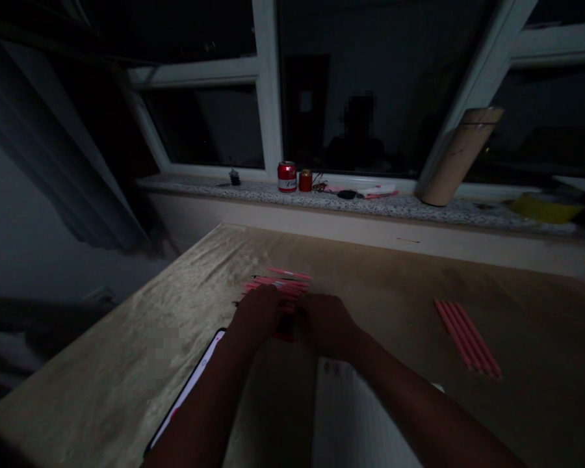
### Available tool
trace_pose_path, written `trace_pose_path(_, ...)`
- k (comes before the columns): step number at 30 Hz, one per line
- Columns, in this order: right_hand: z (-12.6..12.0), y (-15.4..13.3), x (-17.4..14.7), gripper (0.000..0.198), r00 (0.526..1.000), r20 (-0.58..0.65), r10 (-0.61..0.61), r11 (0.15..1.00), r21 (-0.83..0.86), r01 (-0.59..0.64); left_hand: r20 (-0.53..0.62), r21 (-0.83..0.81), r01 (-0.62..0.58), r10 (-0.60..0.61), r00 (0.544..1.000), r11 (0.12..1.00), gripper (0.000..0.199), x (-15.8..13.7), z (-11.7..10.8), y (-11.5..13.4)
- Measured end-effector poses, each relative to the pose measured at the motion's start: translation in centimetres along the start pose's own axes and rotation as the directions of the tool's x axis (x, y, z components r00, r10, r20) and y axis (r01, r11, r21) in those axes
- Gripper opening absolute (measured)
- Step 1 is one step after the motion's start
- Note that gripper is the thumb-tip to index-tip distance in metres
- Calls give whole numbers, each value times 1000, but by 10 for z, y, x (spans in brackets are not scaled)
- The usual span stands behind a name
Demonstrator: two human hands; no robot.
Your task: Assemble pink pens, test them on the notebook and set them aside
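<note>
A loose pile of thin pink pencil-like sticks [285, 284] lies on the table at the middle, with dark tips showing at its left side. My left hand [259, 313] is curled at the pile's near left edge. Close beside it, my right hand [325, 317] is closed, its fingertips turned toward the left hand. Between the two hands sits a small dark and red object [285, 336], too dim to name. The backs of both hands hide what the fingers hold. One pink stick [290, 273] lies just beyond the pile.
A phone [190, 390] with a lit screen lies beside my left forearm. A pale sheet [355, 416] lies under my right forearm. Several pink pencils [468, 338] rest side by side at right. The windowsill holds a red can [286, 177] and a tan flask [461, 159].
</note>
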State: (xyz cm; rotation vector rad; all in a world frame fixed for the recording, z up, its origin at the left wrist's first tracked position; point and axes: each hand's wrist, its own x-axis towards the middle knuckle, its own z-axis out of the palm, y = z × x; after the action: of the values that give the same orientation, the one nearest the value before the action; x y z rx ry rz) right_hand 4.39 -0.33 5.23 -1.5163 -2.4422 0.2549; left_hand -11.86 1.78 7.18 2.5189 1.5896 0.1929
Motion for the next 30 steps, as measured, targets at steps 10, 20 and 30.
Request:
trace_pose_path(10,-5,24,-8,25,987,-101,124,968,231,-98,-88,123,-146,157,984,982,23,2,-14,49)
trace_pose_path(20,-9,81,-46,14,929,-338,152,770,630,103,-201,-19,-417,405,892,909,30,33,1,102)
trace_pose_path(30,2,107,-71,14,920,-251,302,766,638,-78,-279,-201,-480,420,863,854,27,51,25,131)
